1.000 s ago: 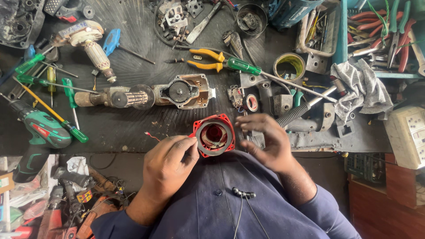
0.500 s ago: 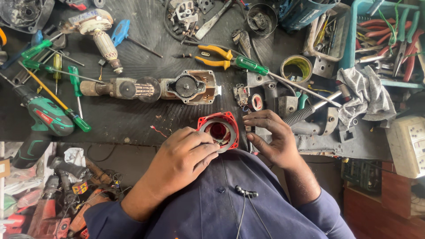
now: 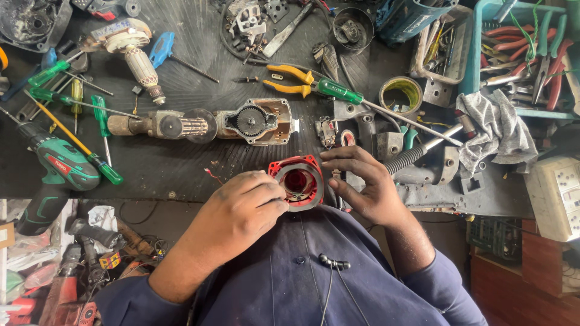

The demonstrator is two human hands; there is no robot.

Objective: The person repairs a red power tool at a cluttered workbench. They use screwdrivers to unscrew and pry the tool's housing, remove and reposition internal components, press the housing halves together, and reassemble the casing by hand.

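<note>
A red round motor housing (image 3: 300, 181) with dark windings inside sits at the bench's near edge, close to my chest. My left hand (image 3: 244, 208) lies against its left side, fingertips pinched at the rim. My right hand (image 3: 362, 184) cups its right side with the fingers curled over the top. A thin red wire (image 3: 211, 175) trails from the housing to the left. Just beyond it lies an opened power-tool gearbox (image 3: 254, 122) with its dark gear exposed.
The black bench carries a green cordless drill (image 3: 57, 169), green-handled screwdrivers (image 3: 99, 130), a motor armature (image 3: 139, 60), yellow-handled pliers (image 3: 293, 81), a tape roll (image 3: 400, 93), a grey rag (image 3: 498, 130), a blue tray of tools (image 3: 525, 54) and a white socket box (image 3: 556, 196).
My left hand has slid further onto the housing's left rim and the fingers have closed in. The view has shifted slightly; the right hand stays on the housing.
</note>
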